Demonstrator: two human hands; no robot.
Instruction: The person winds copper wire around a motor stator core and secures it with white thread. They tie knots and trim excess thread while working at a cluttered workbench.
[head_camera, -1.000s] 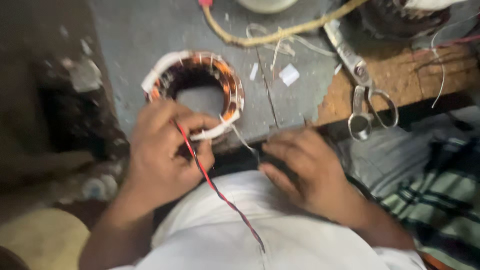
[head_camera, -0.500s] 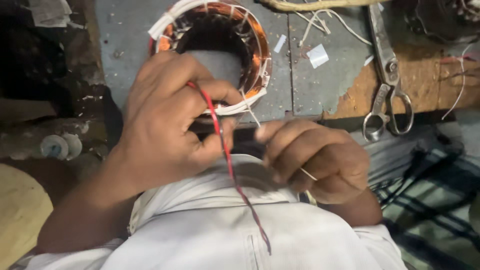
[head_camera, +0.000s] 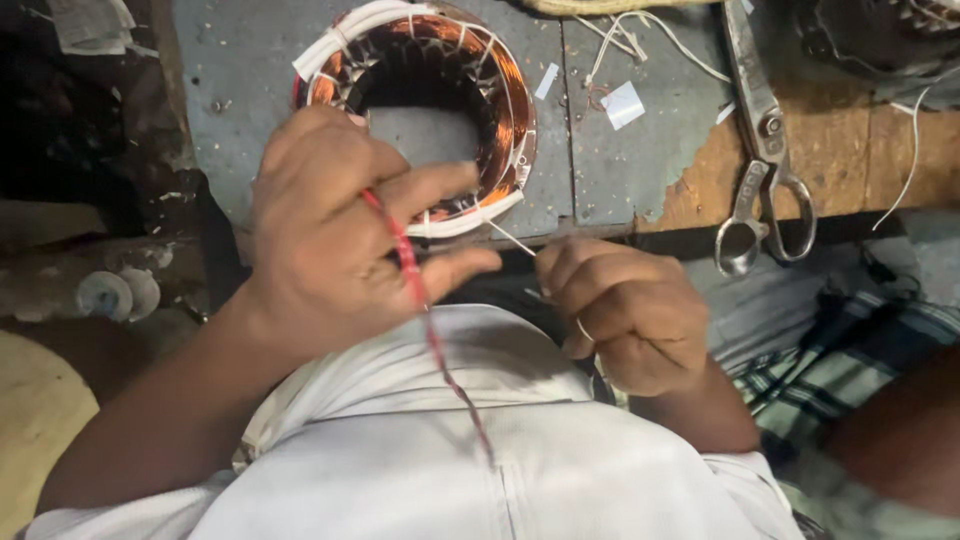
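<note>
Since half a second ago the view has barely shifted; the scissors sit slightly lower in frame. The left hand is closed over the 7 o'clock edge of the copper-wound stator, pinching a red wire that trails toward 6 o'clock across the white shirt. The right hand is curled tight, gripping a thin white lead running from the stator's 5 o'clock rim. The grey bench carries paper scraps; the scissors lie at 3 o'clock.
</note>
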